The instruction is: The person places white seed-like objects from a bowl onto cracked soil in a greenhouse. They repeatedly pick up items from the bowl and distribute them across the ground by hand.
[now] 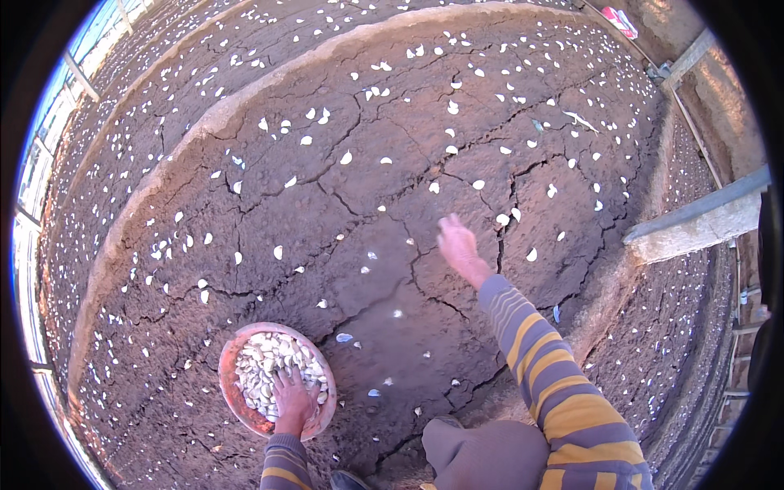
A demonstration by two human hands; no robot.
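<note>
Cracked brown soil [384, 245] fills almost the whole view, and many small white cloves [346, 158] lie spread over it, well apart from each other. Near the lower left sits a round reddish bowl [231, 390] directly on the ground, full of the same white cloves. The left hand [292, 398] is inside the bowl, palm down, with the fingers spread and resting on the heap; whether it grips any clove I cannot tell. The right hand [457, 245] is stretched forward over the soil, far from the bowl, fingers loose and open, and nothing is seen between them. Its arm wears a sleeve [555, 384] with grey and yellow stripes. A few cloves lie near this hand, one just beside a deep crack. On the right a pale concrete beam [694, 224] crosses the raised edge of the bed
</note>
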